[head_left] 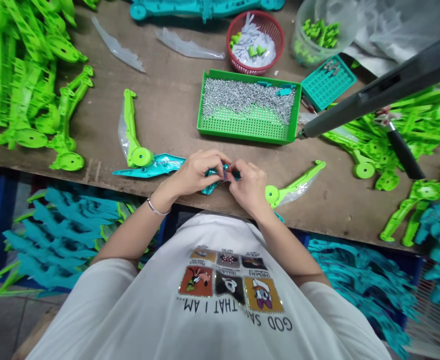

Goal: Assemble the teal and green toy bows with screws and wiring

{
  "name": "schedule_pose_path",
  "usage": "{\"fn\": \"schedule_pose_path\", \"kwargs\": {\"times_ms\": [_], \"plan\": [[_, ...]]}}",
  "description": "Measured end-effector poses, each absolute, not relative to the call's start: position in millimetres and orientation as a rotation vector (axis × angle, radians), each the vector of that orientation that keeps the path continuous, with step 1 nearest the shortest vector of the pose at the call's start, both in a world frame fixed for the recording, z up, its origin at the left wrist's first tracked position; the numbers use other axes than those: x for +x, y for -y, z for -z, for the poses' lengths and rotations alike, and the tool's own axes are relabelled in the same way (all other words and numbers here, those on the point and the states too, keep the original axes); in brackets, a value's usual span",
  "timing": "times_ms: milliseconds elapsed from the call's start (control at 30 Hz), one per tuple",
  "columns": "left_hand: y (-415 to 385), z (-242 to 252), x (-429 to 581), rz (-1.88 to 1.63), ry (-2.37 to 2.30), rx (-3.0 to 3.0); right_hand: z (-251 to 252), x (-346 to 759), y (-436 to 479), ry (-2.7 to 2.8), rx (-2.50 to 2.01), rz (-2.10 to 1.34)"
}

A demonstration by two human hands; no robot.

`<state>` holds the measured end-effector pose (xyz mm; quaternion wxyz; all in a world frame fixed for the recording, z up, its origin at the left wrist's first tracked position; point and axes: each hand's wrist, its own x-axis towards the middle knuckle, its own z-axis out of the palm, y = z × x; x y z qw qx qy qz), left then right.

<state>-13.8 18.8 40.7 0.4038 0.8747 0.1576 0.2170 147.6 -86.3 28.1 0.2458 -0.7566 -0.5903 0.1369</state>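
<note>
A long teal plastic part [159, 166] lies along the table edge, with a green arm piece [130, 131] angled up from its left end. Another green arm piece [295, 186] reaches out on the right, a clear plastic strip along it. My left hand [199, 172] is closed around the teal part's middle, wearing a bracelet at the wrist. Close beside it, my right hand [248, 185] is pinched at the same spot. Whatever its fingertips hold is too small and covered to name.
Small silver screws fill much of a green tray [247, 131]. Behind stand a red basket [238, 62] and a clear tub [302, 52]. A dark grey tool [377, 87] hangs at right. Green parts [24, 100] are heaped left; teal parts [65, 225] fill a crate below.
</note>
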Motion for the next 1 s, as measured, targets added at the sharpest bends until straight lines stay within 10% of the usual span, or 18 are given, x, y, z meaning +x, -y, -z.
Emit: {"fn": "schedule_pose_path", "kwargs": {"times_ms": [1000], "plan": [[27.6, -20.0, -6.9, -0.87, -0.812, 2.435, -36.3, 156.0, 85.1, 1.094, -1.709, -0.872]]}}
